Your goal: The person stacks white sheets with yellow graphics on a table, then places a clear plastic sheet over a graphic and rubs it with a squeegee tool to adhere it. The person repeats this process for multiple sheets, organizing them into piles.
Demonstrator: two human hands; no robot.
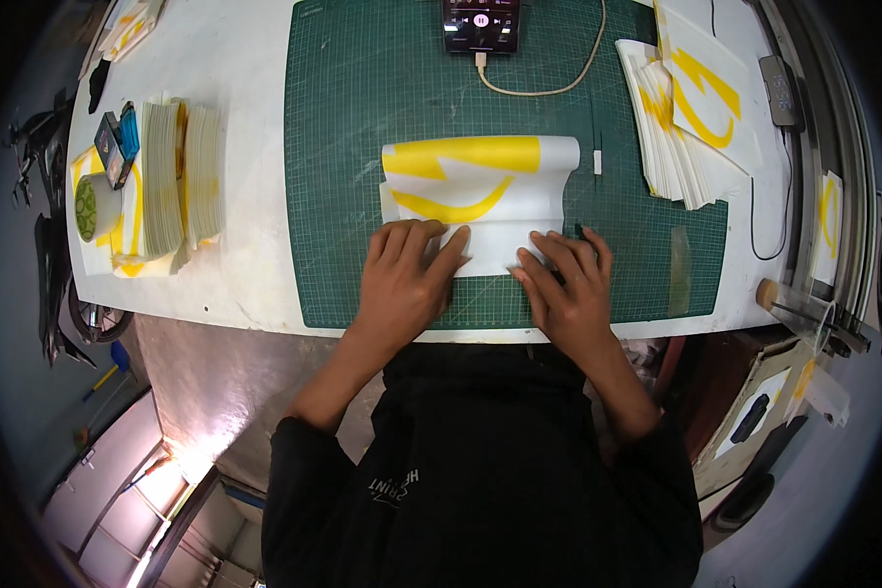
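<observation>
The phone (480, 31) lies behind the sheet (480, 196) on the mat (338, 108).

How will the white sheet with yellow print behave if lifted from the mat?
The white sheet with yellow print looks thin, so it's probably light. Its far end curves over in a rounded bend, suggesting it may flop or spring.

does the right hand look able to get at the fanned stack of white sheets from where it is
Probably yes: the right hand would have to leave the yellow-printed sheet, but only flat green mat seems to lie between it and the fanned stack.
</observation>
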